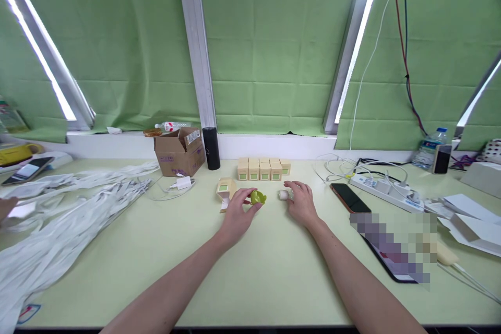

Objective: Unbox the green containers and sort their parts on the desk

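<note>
Left hand (237,215) pinches a small, glossy yellow-green rounded piece (258,198).

Cardboard box (179,155), black cylinder (211,148), phone (349,198)

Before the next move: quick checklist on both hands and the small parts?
1. Left hand on the green piece: ok, fingers pinch it.
2. Right hand on the small white piece: ok, fingertips touch it; a full grip cannot be told.
3. Open small box beside the left hand: ok, lying with flap open.
4. Row of closed boxes behind the hands: ok, upright, apart from both.
5. Phone away from the right hand: ok, not touching.
</note>
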{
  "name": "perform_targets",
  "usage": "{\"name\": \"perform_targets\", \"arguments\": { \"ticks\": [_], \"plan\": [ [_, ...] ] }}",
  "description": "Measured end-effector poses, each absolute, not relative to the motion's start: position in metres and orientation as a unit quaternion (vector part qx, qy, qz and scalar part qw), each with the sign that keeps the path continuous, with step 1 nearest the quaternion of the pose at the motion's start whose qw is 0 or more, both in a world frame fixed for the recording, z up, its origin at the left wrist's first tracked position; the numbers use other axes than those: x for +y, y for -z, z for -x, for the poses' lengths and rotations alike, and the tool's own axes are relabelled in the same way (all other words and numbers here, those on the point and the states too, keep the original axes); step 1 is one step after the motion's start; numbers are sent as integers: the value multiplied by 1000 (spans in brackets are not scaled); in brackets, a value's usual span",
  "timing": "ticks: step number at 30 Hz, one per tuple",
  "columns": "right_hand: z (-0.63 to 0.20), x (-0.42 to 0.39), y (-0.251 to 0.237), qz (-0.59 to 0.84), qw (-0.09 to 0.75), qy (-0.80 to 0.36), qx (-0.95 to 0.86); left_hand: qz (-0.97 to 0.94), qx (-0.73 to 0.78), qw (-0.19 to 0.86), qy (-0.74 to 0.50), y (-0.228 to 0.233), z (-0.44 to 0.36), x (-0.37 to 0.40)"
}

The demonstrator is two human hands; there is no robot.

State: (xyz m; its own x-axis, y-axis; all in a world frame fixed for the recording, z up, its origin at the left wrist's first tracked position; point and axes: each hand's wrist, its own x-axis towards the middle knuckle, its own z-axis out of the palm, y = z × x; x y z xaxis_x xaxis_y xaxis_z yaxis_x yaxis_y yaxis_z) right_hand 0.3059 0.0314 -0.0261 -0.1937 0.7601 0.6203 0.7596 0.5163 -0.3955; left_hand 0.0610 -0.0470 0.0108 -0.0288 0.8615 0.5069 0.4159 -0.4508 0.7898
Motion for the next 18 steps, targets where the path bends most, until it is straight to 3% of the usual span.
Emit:
{"name": "perform_targets", "arguments": {
  "ticks": [11,18],
  "plan": [
    [-309,29,25,516,397,-2,-759,-666,485,208,-527,-14,-62,-49],
    [-303,15,8,469,444,32,-763,-664,455,235,-545,-14,-61,-49]
  ]
}}
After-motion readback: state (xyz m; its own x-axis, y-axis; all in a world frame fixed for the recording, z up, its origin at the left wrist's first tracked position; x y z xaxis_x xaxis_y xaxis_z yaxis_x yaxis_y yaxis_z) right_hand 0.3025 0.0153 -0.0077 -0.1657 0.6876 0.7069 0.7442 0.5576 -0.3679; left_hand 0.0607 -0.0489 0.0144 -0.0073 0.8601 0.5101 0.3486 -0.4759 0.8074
